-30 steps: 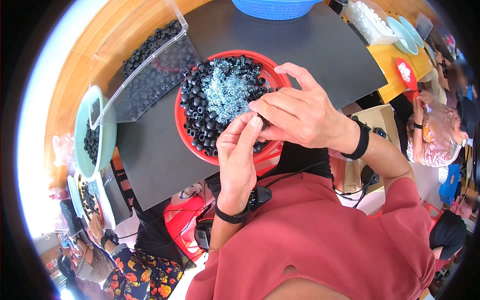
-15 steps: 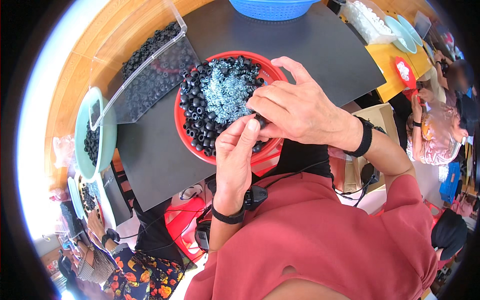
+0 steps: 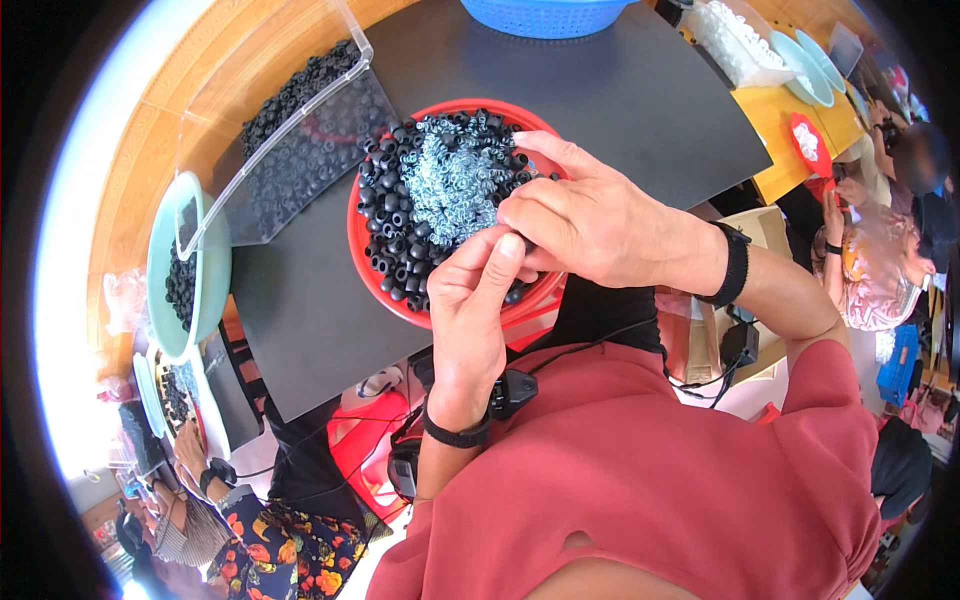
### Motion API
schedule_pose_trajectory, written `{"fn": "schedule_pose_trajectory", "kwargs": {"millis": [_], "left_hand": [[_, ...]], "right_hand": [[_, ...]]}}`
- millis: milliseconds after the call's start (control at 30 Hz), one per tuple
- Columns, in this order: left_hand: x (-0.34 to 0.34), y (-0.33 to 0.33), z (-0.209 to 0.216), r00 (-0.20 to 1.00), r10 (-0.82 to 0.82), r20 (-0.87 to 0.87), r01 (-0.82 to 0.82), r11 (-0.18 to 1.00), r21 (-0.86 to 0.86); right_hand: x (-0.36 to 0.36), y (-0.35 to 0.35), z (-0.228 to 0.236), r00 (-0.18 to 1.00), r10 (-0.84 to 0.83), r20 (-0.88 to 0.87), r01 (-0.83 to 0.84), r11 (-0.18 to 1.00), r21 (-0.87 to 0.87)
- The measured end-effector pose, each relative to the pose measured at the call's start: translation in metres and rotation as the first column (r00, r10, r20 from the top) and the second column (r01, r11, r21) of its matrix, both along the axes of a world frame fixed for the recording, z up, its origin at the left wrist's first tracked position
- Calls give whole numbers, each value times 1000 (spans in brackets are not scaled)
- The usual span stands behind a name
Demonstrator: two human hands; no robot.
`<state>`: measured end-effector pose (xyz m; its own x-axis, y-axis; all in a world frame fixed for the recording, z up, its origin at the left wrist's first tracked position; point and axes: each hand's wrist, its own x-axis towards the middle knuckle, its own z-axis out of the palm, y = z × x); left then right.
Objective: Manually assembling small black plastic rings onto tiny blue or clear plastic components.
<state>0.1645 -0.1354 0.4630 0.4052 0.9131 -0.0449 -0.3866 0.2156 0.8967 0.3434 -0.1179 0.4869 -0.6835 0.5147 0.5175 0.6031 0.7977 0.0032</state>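
Over the near right rim of a red basin [image 3: 356,262], my two hands meet fingertip to fingertip. My left hand [image 3: 474,283] is closed, thumb pointing up, round a small dark piece that mostly hides between the fingers. From the right, my right hand [image 3: 590,215] bends over it with thumb and forefinger pinched at the same spot; what that pinch holds is covered. The basin contains many small black hollow plastic caps [image 3: 392,218]. On top of them, left of my fingers, lies a heap of small silvery metal springs [image 3: 445,185].
A clear plastic bin [image 3: 300,150] of black caps tilts at the left, above a pale green basin [image 3: 215,290] with more caps. At the far edge is a blue basket [image 3: 545,20]. A cardboard box [image 3: 765,235] stands right of the dark table [image 3: 640,90]. Other people sit on both sides.
My right hand has turned slightly, its fingers lowering over my left fingertips. The dark piece that showed between them is now mostly covered. My left hand stays nearly in place.
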Motion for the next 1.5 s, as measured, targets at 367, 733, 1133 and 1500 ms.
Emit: {"fn": "schedule_pose_trajectory", "kwargs": {"millis": [367, 733, 1133, 1500], "left_hand": [[14, 6, 8, 549, 690, -472, -87, 609, 788], [14, 8, 4, 321, 878, -356, 45, 361, 931], [-9, 2, 2, 967, 222, -126, -201, 967, 157], [-8, -4, -3, 997, 24, 70, -20, 998, -56]], "right_hand": [[-12, 2, -4, 961, -257, 98, 245, 962, 119], [-14, 1, 10, 958, -225, 178, 181, 955, 233], [-11, -1, 11, 997, -64, -36, 70, 983, 171], [1, -1, 12, 988, 29, -153, -35, 999, -36]]}}
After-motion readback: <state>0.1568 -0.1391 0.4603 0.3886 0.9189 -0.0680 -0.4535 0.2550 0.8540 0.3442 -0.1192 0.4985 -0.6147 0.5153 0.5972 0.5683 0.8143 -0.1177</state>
